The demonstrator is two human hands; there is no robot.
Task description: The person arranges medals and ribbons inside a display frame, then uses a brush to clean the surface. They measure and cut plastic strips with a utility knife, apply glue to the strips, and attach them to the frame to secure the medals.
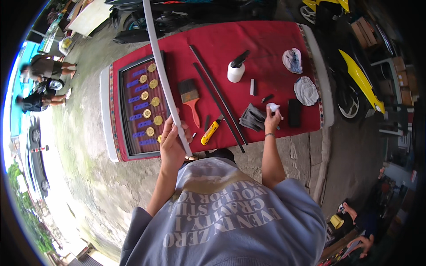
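Note:
My left hand (171, 144) grips the lower end of a long pale grey strip (160, 66) that runs up and away over the table's far edge. My right hand (271, 119) is raised over the front right of the red cloth (266, 40), pinching a small white wad (274, 107). Just left of that hand lies a folded dark grey cloth (252, 118). A yellow utility knife (210, 132) lies between my hands. Under the strip sits a dark framed board (141, 108) with gold round medals and blue labels.
On the cloth lie an orange-handled paintbrush (190, 97), two long black strips (217, 95), a white bottle with a black nozzle (236, 70), a black block (294, 112) and two crumpled rags (306, 90). A yellow motorbike (359, 80) stands right; people stand far left.

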